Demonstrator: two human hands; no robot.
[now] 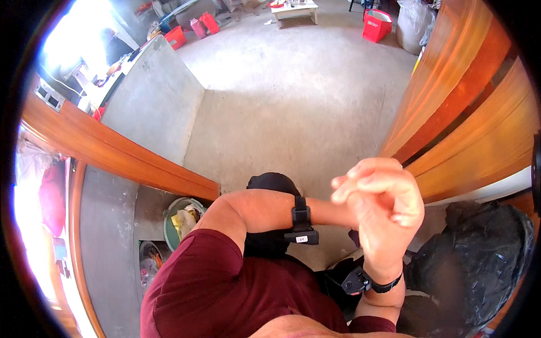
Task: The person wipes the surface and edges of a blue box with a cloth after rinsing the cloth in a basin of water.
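Note:
My left forearm (265, 211) reaches across my body to the right, with a black strap and a small box-shaped device (301, 235) at its wrist. Its hand is mostly hidden behind my right hand (391, 211), so I cannot see what it touches. My right hand is raised in front of it, fingers curled over toward the thumb and slightly blurred. Whether anything small is inside that curl I cannot make out. Another black device (358, 280) is strapped on my right wrist. Both hands are close together above the floor, near the doorway.
Wooden door panels (451, 96) rise at the right; a wooden frame edge (129, 146) runs along the left. A black plastic bag (479, 265) stands at lower right, a green bin (172, 225) at left. Farther off are a low table (295, 10) and a red bucket (376, 26).

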